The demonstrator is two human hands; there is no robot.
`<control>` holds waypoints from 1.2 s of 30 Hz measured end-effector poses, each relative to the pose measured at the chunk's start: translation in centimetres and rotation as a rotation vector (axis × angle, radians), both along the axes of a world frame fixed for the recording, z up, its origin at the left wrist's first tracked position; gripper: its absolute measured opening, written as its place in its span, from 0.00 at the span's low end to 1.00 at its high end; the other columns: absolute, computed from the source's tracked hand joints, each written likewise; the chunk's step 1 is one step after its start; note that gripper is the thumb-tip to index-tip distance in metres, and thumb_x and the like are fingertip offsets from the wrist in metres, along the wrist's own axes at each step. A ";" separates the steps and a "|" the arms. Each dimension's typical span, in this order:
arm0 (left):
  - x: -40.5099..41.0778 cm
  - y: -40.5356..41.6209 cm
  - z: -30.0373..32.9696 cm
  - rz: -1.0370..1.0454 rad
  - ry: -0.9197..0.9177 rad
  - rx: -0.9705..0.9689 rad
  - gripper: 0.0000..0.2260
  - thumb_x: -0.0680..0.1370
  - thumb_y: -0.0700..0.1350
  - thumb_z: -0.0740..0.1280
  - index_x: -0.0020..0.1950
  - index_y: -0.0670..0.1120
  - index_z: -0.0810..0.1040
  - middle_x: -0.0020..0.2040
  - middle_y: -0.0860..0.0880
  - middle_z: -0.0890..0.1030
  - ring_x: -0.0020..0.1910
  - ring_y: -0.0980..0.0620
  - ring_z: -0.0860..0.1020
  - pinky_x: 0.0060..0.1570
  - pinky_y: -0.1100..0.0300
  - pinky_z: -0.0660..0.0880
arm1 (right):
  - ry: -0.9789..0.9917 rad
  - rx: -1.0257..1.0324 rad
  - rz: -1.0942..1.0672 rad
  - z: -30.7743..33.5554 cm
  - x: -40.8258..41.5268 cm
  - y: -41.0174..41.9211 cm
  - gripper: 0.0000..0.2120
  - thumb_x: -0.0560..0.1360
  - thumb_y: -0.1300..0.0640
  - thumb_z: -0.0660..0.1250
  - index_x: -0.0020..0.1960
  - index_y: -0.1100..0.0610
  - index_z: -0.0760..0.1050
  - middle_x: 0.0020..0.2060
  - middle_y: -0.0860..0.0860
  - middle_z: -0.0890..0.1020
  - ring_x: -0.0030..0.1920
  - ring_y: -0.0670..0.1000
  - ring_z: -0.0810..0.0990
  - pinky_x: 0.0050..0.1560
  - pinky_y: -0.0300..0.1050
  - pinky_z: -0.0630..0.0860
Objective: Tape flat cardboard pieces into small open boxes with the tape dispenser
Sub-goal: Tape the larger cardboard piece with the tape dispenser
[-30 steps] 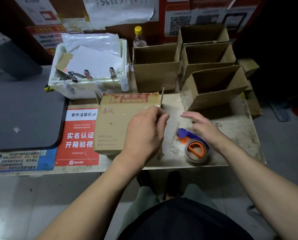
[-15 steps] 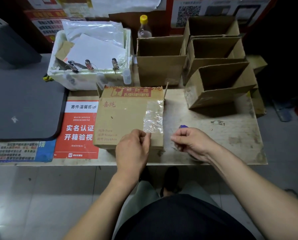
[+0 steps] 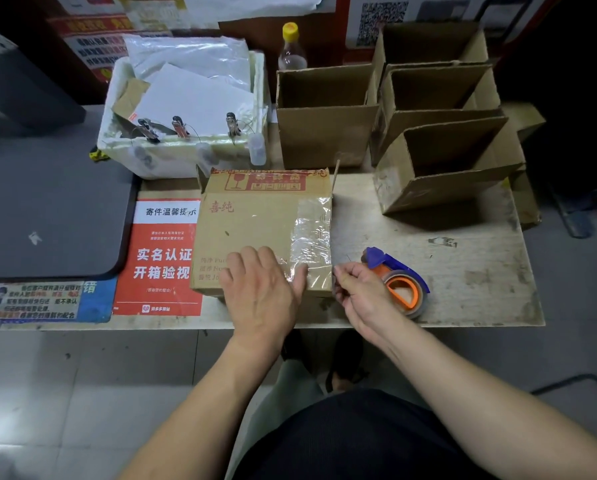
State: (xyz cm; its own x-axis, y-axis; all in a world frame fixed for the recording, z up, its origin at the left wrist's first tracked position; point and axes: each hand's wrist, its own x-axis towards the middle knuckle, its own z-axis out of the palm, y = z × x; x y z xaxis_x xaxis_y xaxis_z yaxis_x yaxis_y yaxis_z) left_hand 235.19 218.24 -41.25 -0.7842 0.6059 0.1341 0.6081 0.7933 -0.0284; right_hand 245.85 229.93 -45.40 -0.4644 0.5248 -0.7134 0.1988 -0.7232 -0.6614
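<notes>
Cardboard box (image 3: 255, 230), brown and printed in red, lies on its side at the counter's (image 3: 463, 271) front edge, a strip of clear tape (image 3: 312, 233) now running down its right side. Half a second ago the left hand (image 3: 266, 289) pinched the tape end; now it presses flat on it, fingers straight. The right hand (image 3: 359, 292) has moved in to pinch at the box's near right corner, beside the blue-and-orange tape dispenser (image 3: 399, 284), uncovered again. This seam looks nearly sealed, judging by the smoothing
</notes>
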 end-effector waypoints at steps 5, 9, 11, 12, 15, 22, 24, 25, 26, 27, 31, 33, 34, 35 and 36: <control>0.5 0.9 -0.7 0.058 -0.124 0.088 0.34 0.74 0.77 0.57 0.49 0.44 0.71 0.47 0.43 0.72 0.48 0.42 0.69 0.47 0.45 0.66 | 0.116 -0.176 -0.100 -0.6 -1.0 -1.7 0.04 0.83 0.54 0.64 0.54 0.52 0.77 0.44 0.50 0.84 0.45 0.47 0.80 0.50 0.45 0.71; 1.1 2.0 -1.4 0.084 -0.177 0.117 0.35 0.74 0.77 0.58 0.53 0.45 0.72 0.49 0.44 0.72 0.51 0.42 0.69 0.49 0.45 0.66 | -0.091 -0.056 -0.099 -1.7 -1.7 -2.8 0.06 0.85 0.53 0.60 0.61 0.49 0.73 0.46 0.49 0.82 0.45 0.47 0.78 0.44 0.43 0.70; 1.1 2.0 -1.8 0.071 -0.174 0.137 0.30 0.76 0.73 0.60 0.55 0.45 0.74 0.49 0.44 0.72 0.52 0.41 0.70 0.49 0.45 0.66 | -0.167 -0.036 -0.027 -2.6 -1.4 -3.2 0.11 0.83 0.46 0.62 0.64 0.46 0.71 0.55 0.52 0.83 0.52 0.51 0.80 0.48 0.45 0.75; 1.0 1.9 -2.1 0.072 -0.177 0.152 0.27 0.78 0.70 0.61 0.55 0.45 0.74 0.49 0.43 0.73 0.52 0.41 0.70 0.49 0.45 0.66 | -0.209 -0.022 0.018 -2.8 -1.3 -3.3 0.13 0.83 0.44 0.63 0.65 0.46 0.71 0.59 0.53 0.82 0.56 0.52 0.80 0.52 0.47 0.76; 0.9 1.9 -2.5 0.091 -0.166 0.197 0.16 0.81 0.59 0.62 0.56 0.47 0.75 0.49 0.43 0.73 0.51 0.41 0.70 0.48 0.46 0.65 | -0.289 0.098 0.083 -2.1 -1.0 -2.8 0.13 0.84 0.47 0.61 0.65 0.50 0.71 0.59 0.50 0.80 0.58 0.49 0.77 0.57 0.46 0.74; 0.8 1.5 -2.6 0.071 -0.179 0.294 0.10 0.82 0.51 0.64 0.57 0.47 0.77 0.48 0.44 0.74 0.49 0.40 0.71 0.45 0.46 0.66 | -0.203 0.690 0.524 1.3 0.1 -0.8 0.21 0.81 0.38 0.63 0.44 0.56 0.68 0.35 0.48 0.71 0.36 0.46 0.69 0.38 0.47 0.67; 0.6 0.9 -2.5 0.003 -0.189 0.246 0.16 0.81 0.58 0.63 0.59 0.47 0.77 0.50 0.44 0.74 0.49 0.41 0.71 0.46 0.47 0.66 | -0.188 0.769 0.585 1.7 0.2 -0.5 0.20 0.83 0.40 0.59 0.42 0.55 0.67 0.33 0.47 0.72 0.35 0.45 0.69 0.38 0.47 0.67; 0.4 0.6 -2.4 -0.031 -0.202 0.227 0.18 0.81 0.60 0.62 0.60 0.48 0.76 0.50 0.44 0.74 0.50 0.41 0.70 0.46 0.47 0.67 | -0.182 0.794 0.604 1.8 0.2 -0.2 0.21 0.84 0.41 0.58 0.41 0.55 0.68 0.32 0.46 0.72 0.34 0.44 0.69 0.37 0.46 0.66; 0.2 0.4 -2.4 -0.053 -0.222 0.225 0.17 0.81 0.59 0.61 0.61 0.48 0.76 0.51 0.45 0.74 0.51 0.42 0.70 0.46 0.47 0.67 | -0.183 0.794 0.627 1.9 0.2 0.1 0.22 0.84 0.41 0.58 0.41 0.56 0.70 0.31 0.46 0.72 0.34 0.44 0.70 0.37 0.46 0.66; -0.1 0.2 -2.5 -0.064 -0.245 0.236 0.16 0.82 0.57 0.60 0.62 0.49 0.76 0.52 0.45 0.74 0.51 0.42 0.69 0.46 0.47 0.67 | -0.192 0.777 0.654 2.0 0.1 0.5 0.23 0.84 0.41 0.58 0.41 0.58 0.71 0.31 0.46 0.72 0.33 0.44 0.70 0.37 0.46 0.67; 0.0 0.5 -2.2 -0.024 -0.288 0.272 0.13 0.82 0.55 0.59 0.61 0.50 0.76 0.51 0.47 0.74 0.51 0.42 0.70 0.46 0.48 0.65 | -0.247 0.720 0.727 2.5 -0.8 2.1 0.27 0.83 0.40 0.60 0.40 0.64 0.71 0.30 0.51 0.73 0.33 0.49 0.71 0.37 0.47 0.67; 0.1 1.1 -2.0 -0.013 -0.247 0.239 0.16 0.81 0.60 0.61 0.58 0.50 0.76 0.50 0.47 0.74 0.49 0.42 0.70 0.46 0.48 0.65 | -0.278 0.708 0.688 2.7 -1.1 2.3 0.26 0.83 0.41 0.60 0.42 0.63 0.72 0.31 0.51 0.73 0.34 0.48 0.71 0.36 0.47 0.66; -0.1 1.1 -2.0 -0.030 -0.224 0.226 0.15 0.80 0.60 0.61 0.57 0.50 0.76 0.49 0.47 0.74 0.49 0.42 0.70 0.45 0.48 0.65 | -0.280 0.705 0.675 2.7 -1.2 2.3 0.25 0.84 0.42 0.60 0.43 0.63 0.72 0.31 0.50 0.73 0.34 0.48 0.71 0.36 0.46 0.66; -0.5 0.8 -2.2 -0.057 -0.221 0.225 0.13 0.81 0.57 0.62 0.56 0.50 0.76 0.49 0.47 0.74 0.48 0.42 0.70 0.44 0.48 0.66 | -0.274 0.707 0.677 2.7 -1.4 2.3 0.23 0.84 0.43 0.60 0.43 0.63 0.71 0.32 0.50 0.73 0.34 0.48 0.71 0.37 0.47 0.66; -1.1 0.5 -2.4 -0.090 -0.233 0.245 0.09 0.82 0.53 0.63 0.57 0.50 0.76 0.49 0.47 0.74 0.48 0.42 0.70 0.44 0.47 0.68 | -0.269 0.709 0.696 2.7 -1.5 2.4 0.22 0.84 0.44 0.60 0.43 0.62 0.71 0.32 0.50 0.72 0.35 0.48 0.71 0.37 0.47 0.66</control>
